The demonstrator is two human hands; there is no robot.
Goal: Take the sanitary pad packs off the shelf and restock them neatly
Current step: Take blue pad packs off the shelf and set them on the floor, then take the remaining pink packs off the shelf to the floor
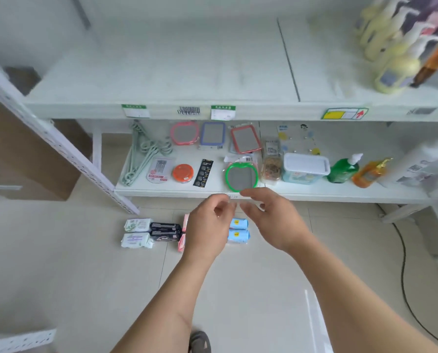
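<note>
Left hand (207, 225), right hand (271, 220): both loosely curled, holding nothing, raised before lower shelf (314, 193) edge. Sanitary pad packs (151, 233) in paired rows on floor (72, 263) below; upper shelf (162, 72) bare mid-span.

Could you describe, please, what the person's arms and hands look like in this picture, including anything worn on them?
Both forearms are bare right down to the bottom edge of the picture, with no sleeve in view. The left hand and the right hand wear no gloves, and no ring, watch or bracelet can be seen on the fingers or wrists. No markings show on either arm.
</note>
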